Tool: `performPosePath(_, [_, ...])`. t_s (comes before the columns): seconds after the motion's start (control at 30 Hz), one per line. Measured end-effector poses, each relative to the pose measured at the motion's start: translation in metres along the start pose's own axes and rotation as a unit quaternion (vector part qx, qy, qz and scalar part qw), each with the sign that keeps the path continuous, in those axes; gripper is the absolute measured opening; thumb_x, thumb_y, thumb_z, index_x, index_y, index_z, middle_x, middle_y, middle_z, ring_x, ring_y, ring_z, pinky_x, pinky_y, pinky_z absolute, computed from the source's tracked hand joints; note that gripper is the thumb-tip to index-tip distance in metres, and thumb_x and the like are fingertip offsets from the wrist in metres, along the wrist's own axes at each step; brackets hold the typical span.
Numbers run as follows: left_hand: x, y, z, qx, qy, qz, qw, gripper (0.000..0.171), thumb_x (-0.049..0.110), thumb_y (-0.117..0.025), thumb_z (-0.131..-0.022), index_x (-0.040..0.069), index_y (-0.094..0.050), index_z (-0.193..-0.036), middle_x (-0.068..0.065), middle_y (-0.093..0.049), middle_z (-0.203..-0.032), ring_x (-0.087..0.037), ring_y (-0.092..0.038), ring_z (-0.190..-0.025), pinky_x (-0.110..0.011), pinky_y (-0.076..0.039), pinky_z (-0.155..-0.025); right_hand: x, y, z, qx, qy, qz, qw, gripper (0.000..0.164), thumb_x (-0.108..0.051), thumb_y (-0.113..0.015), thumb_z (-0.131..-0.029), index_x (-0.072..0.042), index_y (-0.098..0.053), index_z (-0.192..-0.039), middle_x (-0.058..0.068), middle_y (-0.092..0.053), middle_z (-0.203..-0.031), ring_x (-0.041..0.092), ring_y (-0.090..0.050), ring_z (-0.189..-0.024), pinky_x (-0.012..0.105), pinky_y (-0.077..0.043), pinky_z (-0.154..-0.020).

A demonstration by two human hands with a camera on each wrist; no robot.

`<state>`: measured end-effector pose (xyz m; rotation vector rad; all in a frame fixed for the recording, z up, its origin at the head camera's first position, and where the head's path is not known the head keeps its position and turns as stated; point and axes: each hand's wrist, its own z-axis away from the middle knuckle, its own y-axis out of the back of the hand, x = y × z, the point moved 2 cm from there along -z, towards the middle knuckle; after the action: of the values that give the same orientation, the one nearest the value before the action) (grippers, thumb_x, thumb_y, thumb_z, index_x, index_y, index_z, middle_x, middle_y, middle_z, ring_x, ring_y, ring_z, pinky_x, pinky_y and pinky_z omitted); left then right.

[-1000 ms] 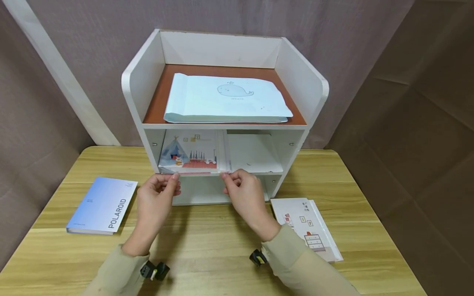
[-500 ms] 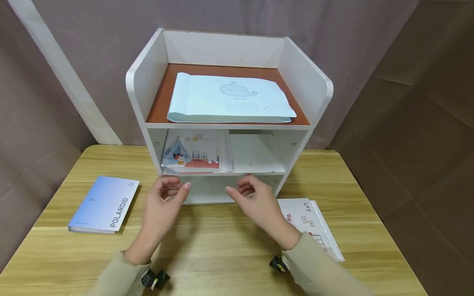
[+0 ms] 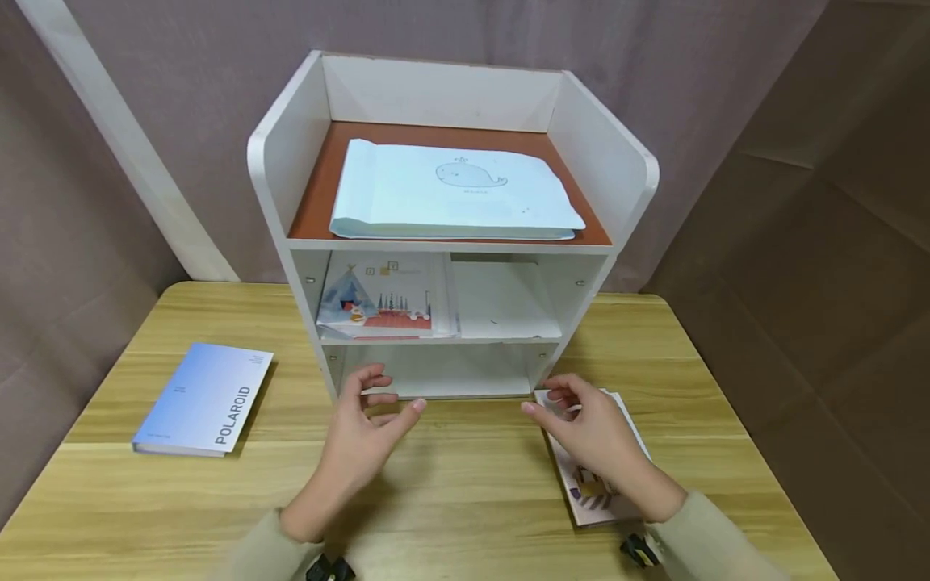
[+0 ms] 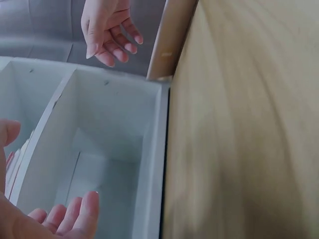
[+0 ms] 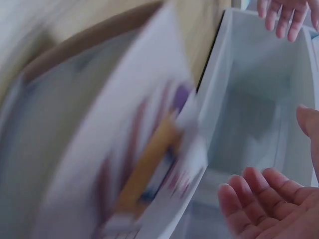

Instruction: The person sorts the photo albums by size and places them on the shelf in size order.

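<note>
My left hand [image 3: 363, 440] hovers over the table in front of the shelf's lowest compartment, fingers spread in a loose curve and holding nothing. On the right, my right hand [image 3: 599, 436] is above a pale illustrated book [image 3: 603, 510] lying flat on the table, partly hiding it. In the right wrist view that book [image 5: 149, 149] looks large and blurred, and the fingers [image 5: 259, 199] hold nothing. Another illustrated book [image 3: 395, 303], with a blue tent on its cover, lies on the middle level at the left. On the top level rests a pale blue whale-picture book [image 3: 465, 194].
A white shelf unit [image 3: 450, 248] with a brown top board stands at the back of the wooden table [image 3: 465, 484]. To the left lies a blue and white POLAROID book [image 3: 203, 399]. A grey curtain [image 3: 465, 24] hangs behind.
Both hands have left the front edge of the tent-cover book on the middle level. They have come down and toward the right, the right hand now over the right-hand book.
</note>
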<state>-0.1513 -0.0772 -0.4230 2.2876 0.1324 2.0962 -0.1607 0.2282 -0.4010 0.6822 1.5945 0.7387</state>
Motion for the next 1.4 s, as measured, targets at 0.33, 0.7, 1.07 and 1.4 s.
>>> performPosePath(0.33, [-0.009,-0.028,0.009,-0.037,0.025,-0.006,0.999,0.087,0.038,-0.086,-0.073,0.015,-0.035,-0.14,-0.005,-0.047,-0.132,-0.032,-0.052,-0.114,-0.041,-0.053,-0.088,0.035,0.014,0.009,0.004,-0.027,0.038,0.999,0.071,-0.063,-0.068,-0.08,-0.008,-0.058,-0.125,0.006,-0.065,-0.106,0.022,-0.061,-0.092,0.039,-0.052,-0.075])
performPosePath(0.7, [-0.015,-0.062,0.02,-0.077,0.032,-0.035,0.9959,0.105,0.044,-0.084,-0.072,0.01,-0.021,-0.15,-0.012,-0.039,-0.137,-0.032,-0.046,-0.117,-0.042,-0.049,-0.093,0.053,0.025,0.015,0.01,-0.055,0.071,0.996,0.086,-0.065,-0.07,-0.076,-0.002,-0.051,-0.131,0.013,-0.063,-0.112,0.029,-0.06,-0.098,0.047,-0.052,-0.077])
performPosePath(1.07, [-0.019,-0.1,0.026,-0.101,0.04,-0.022,0.9939,0.109,0.045,-0.085,-0.069,0.007,-0.021,-0.149,-0.013,-0.039,-0.132,-0.028,-0.042,-0.118,-0.038,-0.048,-0.094,0.065,0.032,0.02,0.002,-0.096,0.083,0.992,0.095,-0.067,-0.069,-0.075,0.0,-0.044,-0.137,0.02,-0.06,-0.118,0.037,-0.057,-0.107,0.052,-0.049,-0.08])
performPosePath(1.4, [-0.02,-0.136,0.038,-0.124,0.036,-0.028,0.9913,0.109,0.045,-0.086,-0.067,0.002,-0.025,-0.147,-0.012,-0.042,-0.13,-0.027,-0.046,-0.113,-0.038,-0.05,-0.09,0.078,0.035,0.023,0.001,-0.126,0.092,0.988,0.111,-0.071,-0.069,-0.072,0.009,-0.034,-0.14,0.031,-0.053,-0.122,0.043,-0.054,-0.108,0.058,-0.047,-0.084])
